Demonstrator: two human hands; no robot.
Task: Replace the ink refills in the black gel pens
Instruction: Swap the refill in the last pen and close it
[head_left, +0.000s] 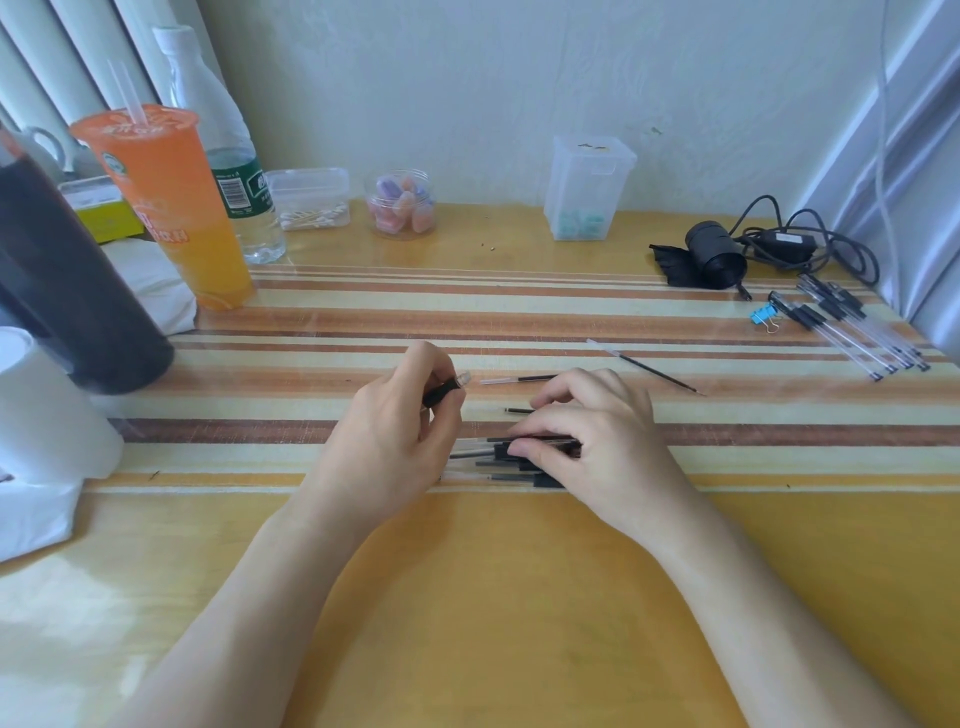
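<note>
My left hand (395, 431) is closed around a black pen part with a clear end (448, 387), held just above the table. My right hand (587, 431) rests on a small pile of black gel pens (488, 460) at the table's middle, thumb and fingers pinching one of them. Two loose refills lie beyond my hands: one (511, 380) just past my fingers, another (644, 365) slanting to the right. A short black piece (518, 410) lies between them and the pile. A second group of gel pens (852, 332) lies at the far right.
An orange drink cup (171, 208), a water bottle (228, 156) and a dark bottle (62, 270) stand at the left. A tissue roll (47, 415) sits at the left edge. Small boxes and a jar (402, 202) line the wall. A black roll (714, 254), cable and blue clip (763, 314) lie at the right.
</note>
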